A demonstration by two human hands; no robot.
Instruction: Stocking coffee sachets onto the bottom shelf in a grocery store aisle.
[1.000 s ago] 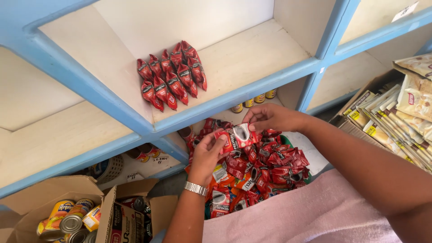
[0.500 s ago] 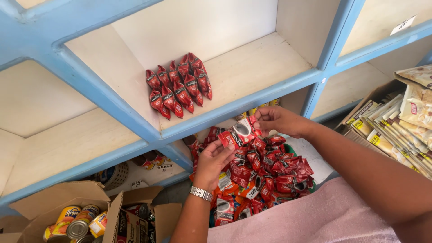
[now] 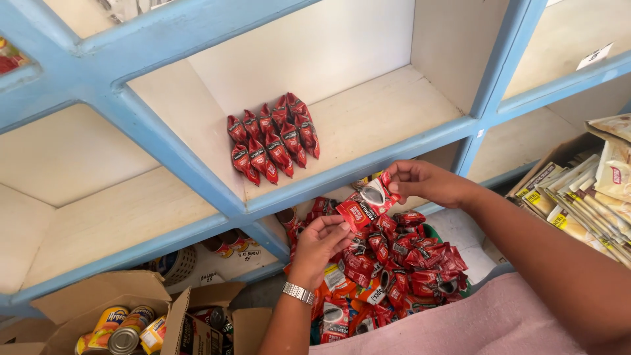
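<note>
- Blue-framed shelf (image 3: 368, 167) with pale boards, split into compartments.
- Middle compartment: red sachets (image 3: 273, 138) lie in two overlapping rows near the front edge, left of centre.
- Lower level: a heap of red and orange sachets (image 3: 401, 263).
- Bottom left: open carton (image 3: 98, 296) holding cans (image 3: 121, 329).

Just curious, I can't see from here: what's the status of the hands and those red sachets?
Left hand and right hand both pinch one strip of small red foil sachets, lifted above the red sachet pile. Nothing blocks the hands.
</note>
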